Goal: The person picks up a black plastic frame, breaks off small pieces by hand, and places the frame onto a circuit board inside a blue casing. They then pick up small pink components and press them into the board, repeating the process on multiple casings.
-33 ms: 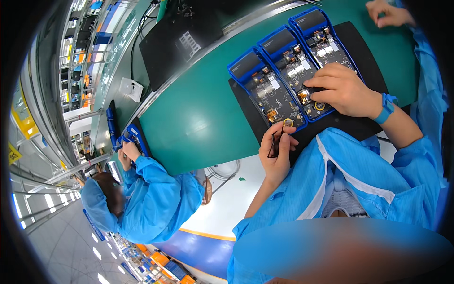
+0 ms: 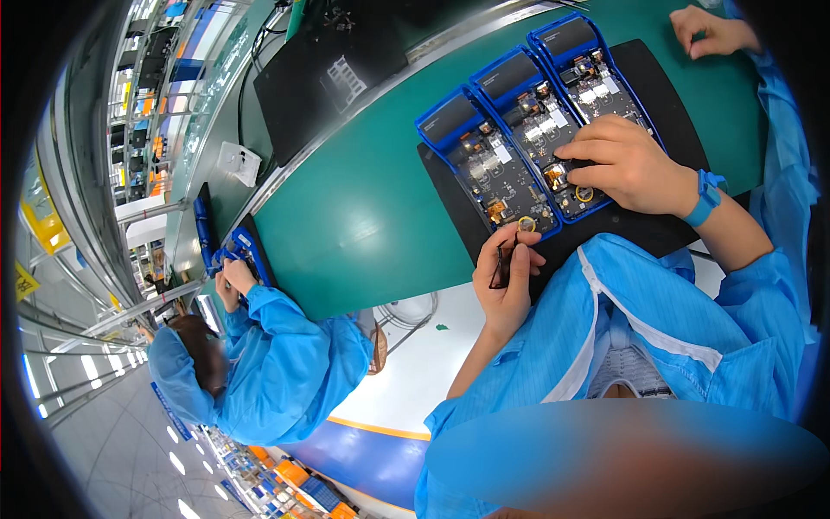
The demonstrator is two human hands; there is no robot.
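Note:
Three blue-cased devices with exposed dark circuit boards lie side by side: a left device (image 2: 506,177), a middle device (image 2: 540,130) and a right device (image 2: 596,91). My right hand (image 2: 635,169) is over the middle one. Its thumb and bent forefinger come together at the board, beside a gold-coloured part (image 2: 555,177); what lies between the fingertips is hidden. At the lower end of the left device, my left hand (image 2: 506,290) is closed round a thin black tool (image 2: 499,270), its kind unclear. A yellow ring (image 2: 526,224) shows just past its fingertips.
The devices rest on a black mat (image 2: 687,130) upon a green table (image 2: 363,208). A co-worker's hand (image 2: 713,33) is at the upper right. Another person (image 2: 277,355) at the left handles a blue part (image 2: 251,255). A black panel (image 2: 328,78) lies beyond the metal edge.
The co-worker's hand at the upper right has shifted slightly nearer. My own hands and the devices have not visibly moved.

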